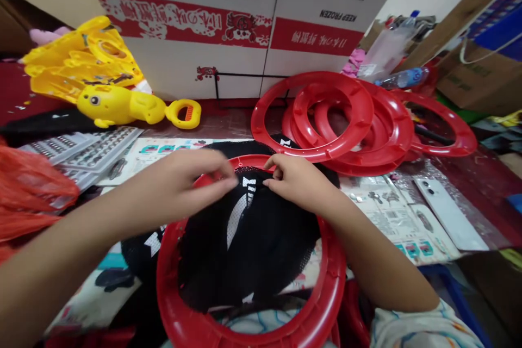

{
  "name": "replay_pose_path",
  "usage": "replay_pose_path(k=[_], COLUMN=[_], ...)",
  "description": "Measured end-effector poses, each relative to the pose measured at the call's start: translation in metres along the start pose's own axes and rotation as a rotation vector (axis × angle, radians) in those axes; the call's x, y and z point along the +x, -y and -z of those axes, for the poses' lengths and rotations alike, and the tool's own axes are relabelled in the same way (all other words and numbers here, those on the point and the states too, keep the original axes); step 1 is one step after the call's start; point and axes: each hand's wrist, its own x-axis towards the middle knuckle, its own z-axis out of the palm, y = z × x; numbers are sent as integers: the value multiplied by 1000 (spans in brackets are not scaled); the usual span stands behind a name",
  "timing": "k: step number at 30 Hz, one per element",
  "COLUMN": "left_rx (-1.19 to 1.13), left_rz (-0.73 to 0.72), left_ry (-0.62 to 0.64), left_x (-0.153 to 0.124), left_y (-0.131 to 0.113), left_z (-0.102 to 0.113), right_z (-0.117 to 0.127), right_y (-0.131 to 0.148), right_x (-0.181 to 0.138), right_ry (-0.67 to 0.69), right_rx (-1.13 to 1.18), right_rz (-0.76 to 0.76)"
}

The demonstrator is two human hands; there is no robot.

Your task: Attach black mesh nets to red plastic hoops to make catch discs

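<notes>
Two bare hands meet at the far side of a red ring (332, 288), where black cloth (273, 244) spans much of the opening. The right hand (297, 182) appears to pinch the cloth's edge between thumb and fingers, probably to steady it against the rim. The left hand (196, 174), blurred, faces it with thumb and fingertips drawn near the cloth; whether it grips anything cannot be told. The ring lies close in front, which likely brings its far rim within reach of both hands. More rings (393, 147) overlap in a heap beyond the right hand, perhaps for easy reach. A phone (448, 212) lies flat at right, apart from the ring.
</notes>
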Motion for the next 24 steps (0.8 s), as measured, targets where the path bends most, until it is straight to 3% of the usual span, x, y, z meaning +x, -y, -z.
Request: replay_pose_path(k=[3, 6, 12, 16, 20, 24], left_rx=[27, -20, -131, -266, -256, -229], left_rz=[-111, -108, -22, 82, 115, 107], left_ry=[129, 184, 129, 84, 33, 10], left_x=[53, 78, 70, 66, 66, 65], left_y=[10, 19, 26, 31, 34, 32], left_z=[-18, -35, -51, -56, -57, -57], right_z=[4, 5, 1, -1, -1, -2], right_y=[0, -2, -6, -7, -10, -11], right_x=[-2, -2, 1, 1, 4, 6], right_ry=[-6, -16, -10, -91, -64, -28], right_rx=[-22, 2, 56, 107, 13, -134], right_rz=[-62, -67, -82, -48, 94, 117])
